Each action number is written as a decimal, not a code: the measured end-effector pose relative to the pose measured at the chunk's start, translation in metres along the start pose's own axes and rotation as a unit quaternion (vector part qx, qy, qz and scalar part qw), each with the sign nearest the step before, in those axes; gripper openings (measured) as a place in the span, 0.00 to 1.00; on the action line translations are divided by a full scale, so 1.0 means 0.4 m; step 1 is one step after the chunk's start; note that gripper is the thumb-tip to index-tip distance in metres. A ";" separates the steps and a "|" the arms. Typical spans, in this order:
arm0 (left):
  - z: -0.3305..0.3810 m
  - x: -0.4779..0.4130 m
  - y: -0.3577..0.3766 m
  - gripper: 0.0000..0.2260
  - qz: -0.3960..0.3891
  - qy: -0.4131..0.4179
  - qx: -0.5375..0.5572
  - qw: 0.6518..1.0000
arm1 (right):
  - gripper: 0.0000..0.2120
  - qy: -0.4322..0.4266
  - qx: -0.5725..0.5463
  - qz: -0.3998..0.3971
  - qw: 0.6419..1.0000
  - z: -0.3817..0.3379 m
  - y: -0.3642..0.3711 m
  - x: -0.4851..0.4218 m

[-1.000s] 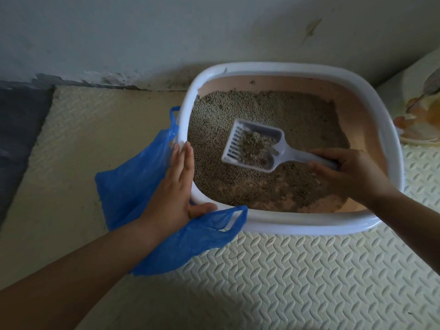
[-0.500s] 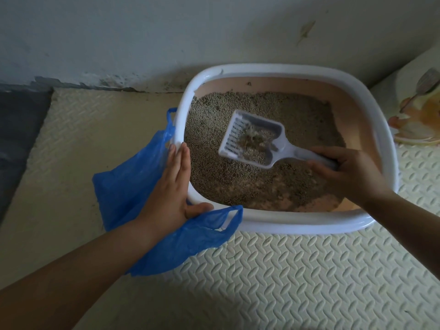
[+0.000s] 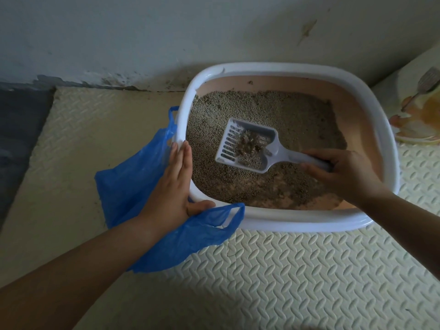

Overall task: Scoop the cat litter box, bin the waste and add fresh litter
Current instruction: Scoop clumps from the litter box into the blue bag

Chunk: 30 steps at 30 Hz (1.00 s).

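Two arms in view, L & R. L hand (image 3: 172, 186) bare; R hand (image 3: 345, 177) bare. Both forearms uncovered fr. wrist to frame edge.

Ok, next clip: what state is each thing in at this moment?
litter box: on the mat, part filled, bare floor showing near front.
scoop: held over the litter, a clump inside.
blue bag: limp on the mat, under the left hand.
left hand: flat against the box's rim.
right hand: gripping the scoop handle.
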<state>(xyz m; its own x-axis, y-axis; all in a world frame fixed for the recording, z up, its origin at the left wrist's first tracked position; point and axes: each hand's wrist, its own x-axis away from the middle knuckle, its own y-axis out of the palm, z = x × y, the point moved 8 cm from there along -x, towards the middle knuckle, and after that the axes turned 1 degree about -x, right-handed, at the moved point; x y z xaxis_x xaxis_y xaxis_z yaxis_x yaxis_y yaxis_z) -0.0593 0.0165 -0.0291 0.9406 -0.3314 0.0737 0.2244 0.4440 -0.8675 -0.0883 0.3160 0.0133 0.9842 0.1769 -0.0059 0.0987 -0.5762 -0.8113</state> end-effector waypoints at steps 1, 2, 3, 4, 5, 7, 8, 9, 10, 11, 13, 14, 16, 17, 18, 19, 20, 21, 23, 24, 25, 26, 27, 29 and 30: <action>0.000 0.000 -0.001 0.56 0.001 0.000 0.000 1.000 | 0.13 -0.002 -0.003 0.001 1.000 -0.001 -0.002 -0.001; -0.001 0.000 -0.001 0.56 0.002 0.001 0.001 1.000 | 0.13 -0.005 -0.007 0.000 1.000 -0.002 -0.004 -0.002; 0.000 -0.001 -0.001 0.56 0.001 0.002 0.002 1.000 | 0.13 -0.008 -0.013 -0.002 1.000 -0.004 -0.006 -0.003; 0.000 0.000 -0.001 0.56 0.001 0.004 0.002 1.000 | 0.14 -0.010 -0.022 -0.002 1.000 -0.005 -0.009 -0.003; 0.000 0.000 0.000 0.56 0.002 0.006 0.002 1.000 | 0.14 -0.010 -0.030 -0.001 0.999 -0.006 -0.013 -0.003; -0.001 0.002 -0.001 0.55 0.004 0.009 -0.002 1.000 | 0.14 -0.016 -0.028 -0.002 0.999 -0.012 -0.014 -0.003; -0.001 0.003 -0.002 0.55 0.005 0.010 -0.004 1.000 | 0.14 -0.021 -0.024 -0.003 1.000 -0.015 -0.014 -0.003; -0.001 0.004 -0.003 0.54 0.005 0.012 -0.004 1.000 | 0.14 -0.020 -0.026 -0.001 0.999 -0.016 -0.014 -0.003; -0.001 0.004 -0.004 0.54 0.004 0.013 -0.003 1.000 | 0.15 -0.016 -0.031 0.002 0.999 -0.016 -0.015 -0.004; -0.001 0.005 -0.005 0.54 0.004 0.013 -0.001 1.000 | 0.15 -0.016 -0.032 0.002 0.999 -0.017 -0.016 -0.004; 0.001 0.006 -0.008 0.53 0.004 0.015 -0.001 1.000 | 0.17 -0.025 -0.020 -0.006 0.999 -0.020 -0.013 -0.005; 0.002 0.007 -0.010 0.53 0.004 0.016 -0.003 1.000 | 0.16 -0.023 -0.019 -0.008 1.000 -0.018 -0.012 -0.004; -0.002 0.011 -0.012 0.52 0.002 0.016 -0.008 1.000 | 0.14 -0.013 -0.025 -0.003 1.000 -0.018 -0.017 -0.005; -0.004 0.014 -0.013 0.52 0.002 0.018 -0.012 1.000 | 0.13 -0.014 -0.022 -0.004 1.000 -0.020 -0.020 -0.006; -0.006 0.017 -0.016 0.52 0.003 0.021 -0.017 1.000 | 0.12 -0.015 -0.015 -0.007 1.000 -0.021 -0.022 -0.008; -0.007 0.020 -0.018 0.52 0.002 0.025 -0.023 0.999 | 0.12 -0.013 -0.010 -0.005 1.000 -0.020 -0.026 -0.008; -0.009 0.022 -0.019 0.52 0.001 0.029 -0.030 0.999 | 0.12 -0.008 -0.007 -0.002 1.000 -0.020 -0.032 -0.009; -0.009 0.025 -0.020 0.51 -0.002 0.033 -0.036 0.999 | 0.13 -0.006 -0.002 0.000 1.000 -0.021 -0.038 -0.009; -0.010 0.028 -0.023 0.50 -0.011 0.042 -0.051 0.998 | 0.13 -0.017 0.009 -0.003 1.000 -0.027 -0.042 -0.010; -0.010 0.029 -0.026 0.50 -0.014 0.046 -0.062 0.997 | 0.13 -0.015 0.006 -0.003 1.000 -0.028 -0.043 -0.011; -0.011 0.029 -0.030 0.49 -0.015 0.053 -0.078 0.995 | 0.13 -0.007 -0.001 0.000 1.000 -0.028 -0.044 -0.012; -0.009 0.029 -0.036 0.47 -0.011 0.061 -0.100 0.993 | 0.13 -0.003 -0.001 0.001 1.000 -0.030 -0.045 -0.012; -0.006 0.028 -0.043 0.46 -0.006 0.073 -0.126 0.989 | 0.14 -0.006 0.003 0.000 1.000 -0.034 -0.044 -0.013; 0.006 0.026 -0.057 0.41 0.003 0.099 -0.168 0.981 | 0.16 -0.012 0.008 -0.007 1.000 -0.038 -0.039 -0.014; 0.008 0.026 -0.065 0.39 0.009 0.110 -0.178 0.978 | 0.17 -0.006 0.003 -0.008 1.000 -0.036 -0.037 -0.015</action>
<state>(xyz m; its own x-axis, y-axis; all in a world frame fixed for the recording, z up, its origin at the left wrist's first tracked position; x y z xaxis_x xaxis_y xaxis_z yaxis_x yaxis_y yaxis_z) -0.0546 0.0044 -0.0042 0.8575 -0.5142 -0.0168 0.0688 0.1469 -0.9868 -0.0936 0.3119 0.0339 0.9807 0.1957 -0.0001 0.1133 -0.5682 -0.8150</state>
